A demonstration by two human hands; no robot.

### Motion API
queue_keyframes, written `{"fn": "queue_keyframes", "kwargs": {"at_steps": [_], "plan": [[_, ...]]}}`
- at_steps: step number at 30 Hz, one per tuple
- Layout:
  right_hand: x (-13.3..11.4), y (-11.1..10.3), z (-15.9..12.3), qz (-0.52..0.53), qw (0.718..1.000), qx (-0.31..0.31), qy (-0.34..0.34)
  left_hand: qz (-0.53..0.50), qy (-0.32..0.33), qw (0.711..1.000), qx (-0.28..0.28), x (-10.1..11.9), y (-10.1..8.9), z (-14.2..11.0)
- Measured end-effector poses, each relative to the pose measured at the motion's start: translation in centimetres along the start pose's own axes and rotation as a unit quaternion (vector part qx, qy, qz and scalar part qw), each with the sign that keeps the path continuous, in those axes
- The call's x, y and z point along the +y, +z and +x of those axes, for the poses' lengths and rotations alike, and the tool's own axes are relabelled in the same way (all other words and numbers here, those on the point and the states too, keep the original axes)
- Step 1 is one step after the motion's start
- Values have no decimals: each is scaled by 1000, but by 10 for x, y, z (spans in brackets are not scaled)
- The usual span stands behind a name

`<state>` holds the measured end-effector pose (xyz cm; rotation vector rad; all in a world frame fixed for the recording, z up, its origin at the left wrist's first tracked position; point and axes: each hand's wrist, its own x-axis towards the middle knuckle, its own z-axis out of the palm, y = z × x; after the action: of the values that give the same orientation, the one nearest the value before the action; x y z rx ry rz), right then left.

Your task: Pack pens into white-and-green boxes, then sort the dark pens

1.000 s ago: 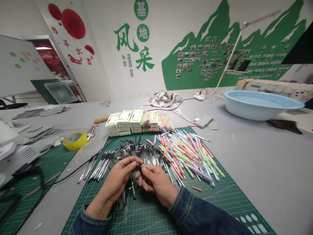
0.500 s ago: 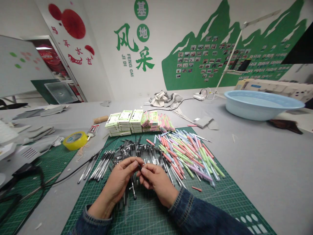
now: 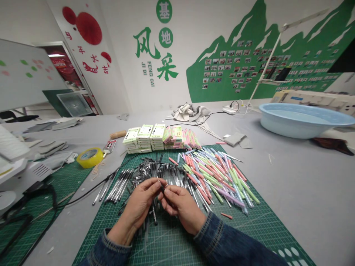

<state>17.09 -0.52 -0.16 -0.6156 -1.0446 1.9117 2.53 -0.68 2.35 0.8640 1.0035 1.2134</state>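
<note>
My left hand [image 3: 141, 201] and my right hand [image 3: 181, 207] meet over the green cutting mat [image 3: 177, 247], fingertips closed together. Pinched between them is a small black pen part [image 3: 162, 188], mostly covered by the fingers. Behind and beneath the hands spreads a pile of black and clear pen parts [image 3: 149, 168]. A row of clear pens with dark ends [image 3: 119, 186] lies left of the pile. To the right is a heap of pastel pens and caps [image 3: 213, 171] in red, green, blue and purple. One small red piece [image 3: 226, 215] lies apart, near my right sleeve.
Stacked small boxes [image 3: 151, 137] stand at the mat's back edge. Yellow tape [image 3: 89, 158] and a black cable [image 3: 94, 191] are on the left. A light blue basin [image 3: 302, 123] sits at the right, and cloth scraps [image 3: 188, 112] lie at the back.
The whole view has shifted slightly, with the scene sitting a little farther right. Both hands keep their pinch on the small black part, with hardly any change of pose.
</note>
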Motion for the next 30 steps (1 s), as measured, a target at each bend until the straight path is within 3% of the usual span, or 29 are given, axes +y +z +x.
{"fn": "queue_keyframes", "kwargs": {"at_steps": [7, 9, 13, 15, 17, 19, 21, 23, 24, 26, 30], "plan": [[1, 4, 1, -43, 998, 1, 37, -57, 65, 986, 142, 9, -17, 11], [1, 5, 1, -38, 999, 3, 33, -34, 43, 991, 120, 6, -13, 9], [1, 3, 2, -31, 999, 25, 8, 45, -9, 999, 10, -4, 1, 3], [2, 2, 3, -46, 998, 39, 10, 92, 15, 996, 14, -3, -2, 5], [4, 1, 3, -62, 997, 54, 10, 167, 72, 981, 70, 6, -18, 10], [6, 0, 4, -75, 995, 66, 0, 291, 138, 934, 153, 21, -46, 16], [7, -2, 4, -90, 993, 79, -14, 459, 179, 835, 243, 36, -81, 22], [8, -4, 5, -104, 990, 97, -26, 606, 147, 722, 299, 46, -113, 25], [8, -5, 5, -108, 988, 105, -31, 650, 119, 686, 304, 49, -125, 26], [7, -6, 6, -110, 987, 114, -40, 704, 70, 643, 292, 49, -142, 28], [6, -6, 6, -111, 985, 121, -55, 742, 8, 624, 245, 39, -149, 30]]}}
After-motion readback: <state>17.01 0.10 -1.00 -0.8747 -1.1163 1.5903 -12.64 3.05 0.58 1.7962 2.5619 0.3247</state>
